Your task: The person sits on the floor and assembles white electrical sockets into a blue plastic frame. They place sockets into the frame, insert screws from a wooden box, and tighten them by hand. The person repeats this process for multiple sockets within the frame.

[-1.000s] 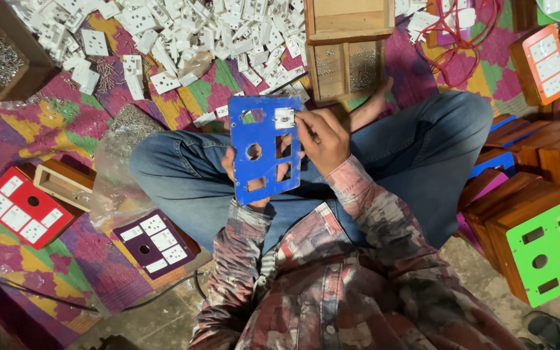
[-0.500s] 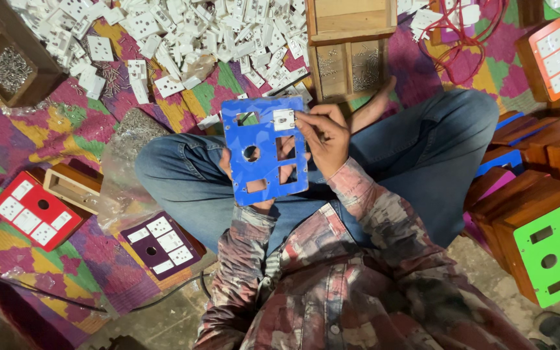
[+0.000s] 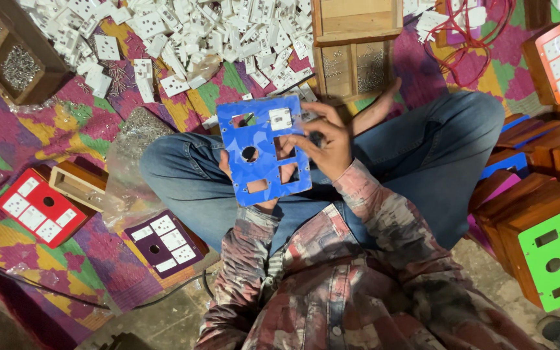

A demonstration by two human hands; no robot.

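My left hand [image 3: 249,194] gripped the blue plate [image 3: 262,150] from beneath | right hand [image 3: 327,146] fingers curled narrow, pinching a small dark part at its edge | patterned rug [image 3: 66,123], white sockets [image 3: 183,39] beyond.

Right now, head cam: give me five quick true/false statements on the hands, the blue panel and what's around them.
1. The left hand holds the blue panel from behind. True.
2. The right hand is at the panel's right edge. True.
3. Every cutout in the blue panel holds a white fitting. False: only one white switch sits near the top; the other cutouts are open.
4. The pile of white switch parts lies on the person's lap. False: it lies on the patterned mat beyond the knees.
5. A green-faced wooden box stands on the person's right. True.
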